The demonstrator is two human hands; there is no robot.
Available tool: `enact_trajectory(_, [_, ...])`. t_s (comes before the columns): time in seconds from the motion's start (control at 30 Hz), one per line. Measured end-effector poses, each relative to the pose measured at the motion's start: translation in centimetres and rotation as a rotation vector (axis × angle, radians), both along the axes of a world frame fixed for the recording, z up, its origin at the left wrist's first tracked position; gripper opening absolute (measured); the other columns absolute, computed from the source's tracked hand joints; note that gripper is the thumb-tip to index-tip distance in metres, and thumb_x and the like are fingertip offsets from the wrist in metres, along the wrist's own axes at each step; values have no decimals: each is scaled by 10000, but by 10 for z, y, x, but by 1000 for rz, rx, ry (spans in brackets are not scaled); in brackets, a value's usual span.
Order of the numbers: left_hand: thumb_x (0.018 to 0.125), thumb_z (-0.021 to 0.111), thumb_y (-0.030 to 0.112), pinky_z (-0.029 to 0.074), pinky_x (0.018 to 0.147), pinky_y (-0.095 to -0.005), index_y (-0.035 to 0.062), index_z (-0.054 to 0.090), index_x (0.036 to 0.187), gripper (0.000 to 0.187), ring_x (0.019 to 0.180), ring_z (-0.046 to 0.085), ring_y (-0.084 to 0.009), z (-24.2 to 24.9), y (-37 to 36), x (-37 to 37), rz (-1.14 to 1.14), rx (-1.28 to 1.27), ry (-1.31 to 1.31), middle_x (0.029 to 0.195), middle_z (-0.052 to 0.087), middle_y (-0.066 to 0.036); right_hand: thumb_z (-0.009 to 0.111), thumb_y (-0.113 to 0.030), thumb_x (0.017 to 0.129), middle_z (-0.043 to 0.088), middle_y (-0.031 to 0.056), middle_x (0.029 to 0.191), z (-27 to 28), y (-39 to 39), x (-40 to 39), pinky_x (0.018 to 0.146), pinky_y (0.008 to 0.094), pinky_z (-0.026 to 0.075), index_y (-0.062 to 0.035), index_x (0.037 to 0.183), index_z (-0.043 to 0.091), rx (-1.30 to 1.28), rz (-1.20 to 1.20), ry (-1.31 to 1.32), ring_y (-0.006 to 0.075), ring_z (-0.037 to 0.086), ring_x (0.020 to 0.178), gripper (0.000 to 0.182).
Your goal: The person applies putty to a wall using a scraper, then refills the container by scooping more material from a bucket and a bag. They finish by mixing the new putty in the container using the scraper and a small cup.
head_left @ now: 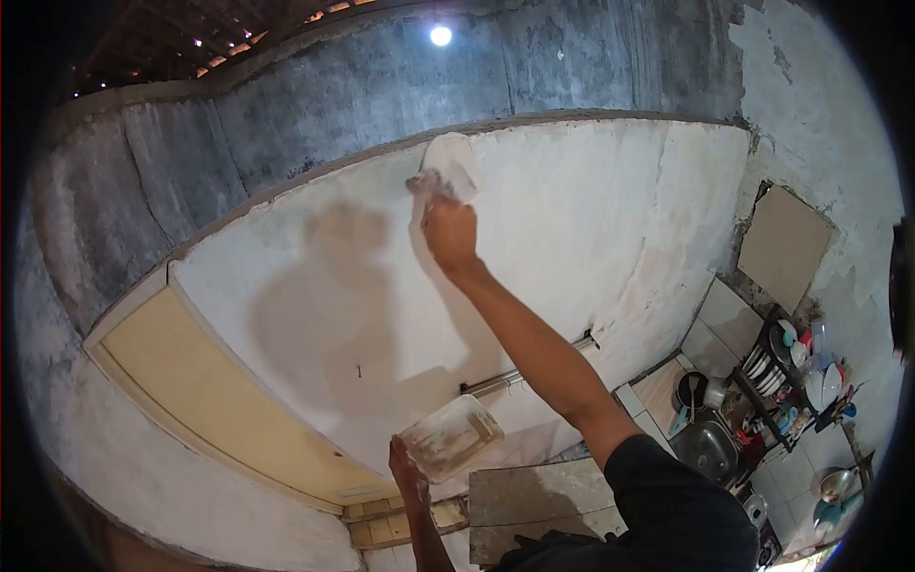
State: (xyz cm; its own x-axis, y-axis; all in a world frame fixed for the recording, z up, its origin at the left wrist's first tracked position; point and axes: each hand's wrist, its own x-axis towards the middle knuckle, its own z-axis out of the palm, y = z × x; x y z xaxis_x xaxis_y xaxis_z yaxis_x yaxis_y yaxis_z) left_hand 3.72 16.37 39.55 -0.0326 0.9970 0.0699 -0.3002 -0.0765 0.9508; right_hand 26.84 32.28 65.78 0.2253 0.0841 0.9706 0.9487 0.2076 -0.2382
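My right hand [451,231] is raised high, with its fingers closed round a putty knife [456,157]. The knife's broad, pale-smeared blade lies against the white wall [553,229], just under the ledge; its handle is mostly hidden by my fist. Lower down, my left hand [408,465] grips the edge of a shallow plastic tub [465,429]. Whitish and brownish paste residue coats the tub's inside. My left fingers are partly hidden behind it.
A metal rail [515,381] runs along the lower wall behind my right forearm. At the lower right are a sink [706,448] and a dish rack [762,367] with plates. A yellowish door [191,381] stands left; a lit bulb [440,36] hangs above.
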Motion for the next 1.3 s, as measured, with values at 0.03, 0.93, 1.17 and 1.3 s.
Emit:
enact_trajectory(0.03, [1008,373,405,448,804,-283,31,543,1061,414,887,536,-145,1,2,0,-4,0,1,955,564,-49,543,24,767,609,136,619,-10,7,-8,521,399,491,-42,770,606,-61,-17,-23,308,601,533,91])
enact_trajectory(0.93, [996,399,414,333,624,-253,10,526,897,435,682,337,-107,-31,11,47,-109,-121,17,735,410,-3,531,18,876,696,157,847,26,-22,-7,512,284,451,16,1202,592,-65,381,275,107,526,527,332])
enact_trajectory(1.17, [1002,382,404,382,702,-270,-11,530,918,449,740,402,-147,-44,12,33,-56,-167,2,795,481,-32,539,-118,929,666,170,1088,-17,-45,59,842,279,490,35,1191,592,281,405,691,137,634,968,308])
enact_trajectory(1.3, [1002,379,422,396,692,-281,7,532,925,449,729,408,-143,-46,6,20,-64,-169,-14,801,496,-34,508,-82,928,685,165,1035,-28,-28,56,640,289,500,30,1197,593,251,187,646,132,632,727,304])
